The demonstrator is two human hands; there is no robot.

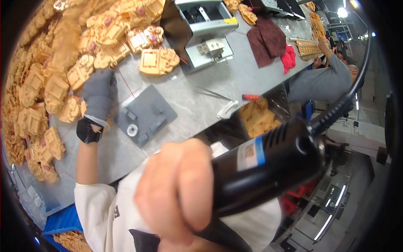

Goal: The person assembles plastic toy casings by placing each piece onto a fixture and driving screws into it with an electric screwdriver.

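Close to the camera, my bare right hand [176, 185] is wrapped round a thick black corded hand tool [268, 168] with a blue-and-white label; its working end is out of sight. On the left, my left hand [99, 94], in a grey glove with a black wrist strap, reaches among light-orange moulded plastic pieces [80, 72]. Its fingers are blurred, so whether they hold a piece does not show. Beside that hand a flat grey fixture plate [147, 115] with raised blocks and a white ring lies on the table. Another orange piece [158, 61] rests beyond the plate.
Heaped orange pieces cover the table's left side. A grey metal device [210, 52] stands at the back, near a dark red cloth [266, 40]. Tweezers [213, 93] and a red-handled tool [250, 97] lie near the edge. Another person [321, 80] works at the right.
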